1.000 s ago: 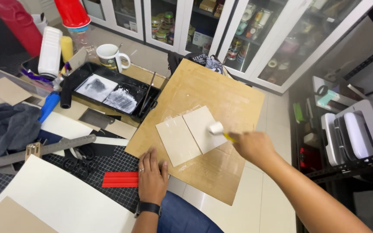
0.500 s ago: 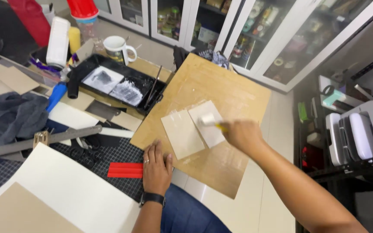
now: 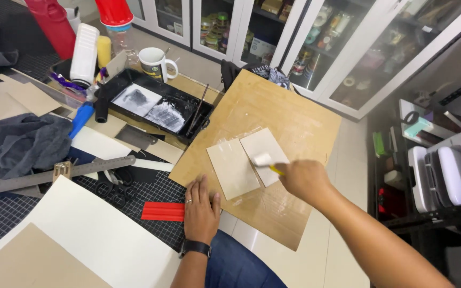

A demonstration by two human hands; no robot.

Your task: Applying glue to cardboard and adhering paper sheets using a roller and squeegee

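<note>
Brush with a yellow handle and pale bristles (image 3: 265, 161) sits clenched in the right hand (image 3: 304, 180), its bristles pressed onto the smaller pale rectangular card (image 3: 265, 152). That card lies touching a second, larger pale rectangular card (image 3: 232, 168), both flat on a bare plywood board (image 3: 273, 114) that shows glossy wet patches around them. The left hand (image 3: 200, 207) lies palm down with fingers spread and released, grasping nothing, its fingertips on the near edge of the board just below the larger card; a ring and a dark wrist strap (image 3: 195, 247) are visible. Just left of this hand lies a flat red ribbed strip (image 3: 163, 211) on a black gridded cutting mat (image 3: 150, 189). Further back sits a black paint tray (image 3: 156, 104) streaked white, with a white mug (image 3: 153, 63) behind it
</note>
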